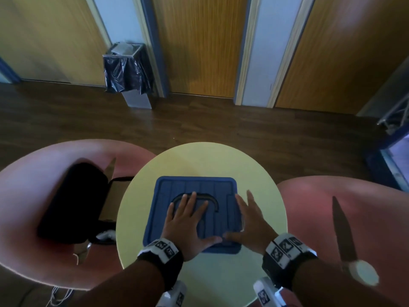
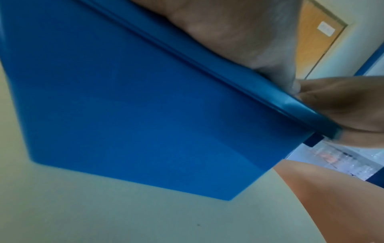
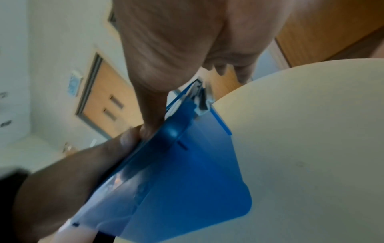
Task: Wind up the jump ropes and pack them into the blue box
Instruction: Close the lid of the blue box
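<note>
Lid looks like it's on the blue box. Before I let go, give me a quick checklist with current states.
1. Lid seated on the blue box: lies flat over it in the head view; ok.
2. Left hand flat on the lid, fingers spread: ok.
3. Right hand along the lid's right edge, fingers straight: ok.
4. Side latch clipped shut: cannot tell.
5. Jump ropes inside: hidden by the lid; cannot tell.
6. Box fully on the round table, away from its edge: ok.
</note>
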The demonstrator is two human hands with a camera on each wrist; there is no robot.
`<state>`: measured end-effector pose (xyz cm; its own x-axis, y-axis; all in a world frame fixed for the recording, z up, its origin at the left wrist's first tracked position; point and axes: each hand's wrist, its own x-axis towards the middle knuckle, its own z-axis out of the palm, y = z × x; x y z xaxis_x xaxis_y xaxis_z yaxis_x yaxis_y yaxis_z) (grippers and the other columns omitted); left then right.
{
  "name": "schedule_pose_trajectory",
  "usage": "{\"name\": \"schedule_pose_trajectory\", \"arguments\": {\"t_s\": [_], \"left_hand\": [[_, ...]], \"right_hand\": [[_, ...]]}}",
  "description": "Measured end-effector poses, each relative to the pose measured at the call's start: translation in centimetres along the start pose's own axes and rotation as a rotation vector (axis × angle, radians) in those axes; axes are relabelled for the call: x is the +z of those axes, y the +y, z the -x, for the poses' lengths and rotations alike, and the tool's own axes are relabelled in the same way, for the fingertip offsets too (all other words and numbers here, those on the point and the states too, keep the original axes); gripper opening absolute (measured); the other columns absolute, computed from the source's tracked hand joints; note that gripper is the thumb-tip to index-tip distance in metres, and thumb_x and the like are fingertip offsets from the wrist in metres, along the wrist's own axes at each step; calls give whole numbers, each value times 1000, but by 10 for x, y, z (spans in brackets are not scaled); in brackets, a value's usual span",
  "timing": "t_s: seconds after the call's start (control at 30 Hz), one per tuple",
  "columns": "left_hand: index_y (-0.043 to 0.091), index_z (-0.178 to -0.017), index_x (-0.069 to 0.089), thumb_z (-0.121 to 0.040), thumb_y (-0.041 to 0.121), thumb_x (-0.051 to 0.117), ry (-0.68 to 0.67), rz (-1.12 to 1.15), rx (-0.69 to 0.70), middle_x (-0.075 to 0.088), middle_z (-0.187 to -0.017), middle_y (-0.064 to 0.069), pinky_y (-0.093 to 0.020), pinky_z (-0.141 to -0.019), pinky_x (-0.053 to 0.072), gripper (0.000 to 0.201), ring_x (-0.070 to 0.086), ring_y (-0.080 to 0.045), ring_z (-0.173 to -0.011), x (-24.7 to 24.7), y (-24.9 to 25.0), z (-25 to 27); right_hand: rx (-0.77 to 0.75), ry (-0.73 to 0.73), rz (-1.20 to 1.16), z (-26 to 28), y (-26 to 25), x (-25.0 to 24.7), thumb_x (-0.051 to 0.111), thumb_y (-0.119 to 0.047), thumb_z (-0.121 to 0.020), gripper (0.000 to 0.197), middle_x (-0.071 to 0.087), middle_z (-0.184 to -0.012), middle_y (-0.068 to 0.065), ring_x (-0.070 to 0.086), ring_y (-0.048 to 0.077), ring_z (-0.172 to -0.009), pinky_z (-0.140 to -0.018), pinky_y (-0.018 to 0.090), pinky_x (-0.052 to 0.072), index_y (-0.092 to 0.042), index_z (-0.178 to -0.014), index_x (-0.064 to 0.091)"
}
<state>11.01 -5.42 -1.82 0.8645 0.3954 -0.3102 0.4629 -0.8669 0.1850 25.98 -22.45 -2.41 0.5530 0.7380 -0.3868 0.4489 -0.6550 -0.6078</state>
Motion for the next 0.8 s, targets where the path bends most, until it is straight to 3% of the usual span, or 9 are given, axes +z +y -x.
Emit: {"name": "schedule_pose_trajectory", "arguments": {"t_s": [0.1,0.13,0.2,0.23,0.33,0.4,0.47,0.63,0.8], "left_hand": [[44,-154,-5,-64,100,25,-9,-15,-11,-28,-161,11,-50,-120,-13,111,-24,-18,-149,1,2,-1],[44,-154,-5,-64,100,25,-18,-18,-12,-29,-161,11,-50,-120,-14,111,-25,-18,-149,0,2,-1],[45,-154,-6,-63,101,25,-27,-10,-16,-31,-159,12,-50,-120,-15,111,-27,-17,-148,-1,1,-1],[45,-154,-6,-64,100,25,-26,-6,-16,-31,-159,12,-50,-120,-15,110,-28,-16,-148,0,1,-1],[46,-154,-2,-65,100,25,-7,-5,-18,-30,-160,13,-50,-121,-13,107,-27,-15,-148,1,1,-1],[46,-154,-1,-65,99,24,4,-5,-22,-29,-160,14,-50,-121,-11,106,-27,-14,-148,3,1,-1],[45,-154,1,-66,99,25,5,-2,-20,-27,-161,14,-50,-121,-11,106,-25,-14,-149,3,2,-1],[45,-154,3,-66,98,26,19,-7,-19,-24,-162,13,-51,-121,-11,106,-23,-15,-150,4,0,-2],[44,-155,3,-66,98,26,17,-3,-14,-24,-162,12,-51,-121,-10,106,-23,-16,-150,5,-1,-2]], "right_hand": [[259,-5,-326,-4,13,-6,72,-54,-83,98,29,-159,10,36,26,-142,-111,41,36,-21,-157,17],[317,-26,-477,-7,13,-7,69,-50,-87,80,49,-144,13,52,25,-126,-104,41,45,-16,-150,34],[395,-38,-803,-9,8,-9,62,-39,-95,38,66,-115,17,65,27,-100,-96,45,54,-10,-119,60],[407,-34,-893,-9,5,-12,60,-33,-98,27,68,-112,19,68,30,-97,-91,47,57,-8,-109,64],[420,21,-941,-8,1,-18,55,-14,-98,19,70,-108,20,71,32,-88,-70,38,60,-4,-112,64],[439,71,-1003,-5,0,-20,54,-5,-96,12,71,-90,20,70,28,-66,-52,29,54,-2,-104,63],[433,77,-1057,-1,-2,-18,58,-3,-95,3,66,-76,16,61,20,-48,-43,23,45,-2,-97,58],[340,53,-919,-3,-6,-3,63,-15,-97,22,49,-58,3,45,13,-47,-52,29,41,-6,-77,60],[278,58,-513,-12,-10,-3,70,-33,-89,29,62,-72,12,62,25,-68,-69,43,53,-10,-76,58]]}}
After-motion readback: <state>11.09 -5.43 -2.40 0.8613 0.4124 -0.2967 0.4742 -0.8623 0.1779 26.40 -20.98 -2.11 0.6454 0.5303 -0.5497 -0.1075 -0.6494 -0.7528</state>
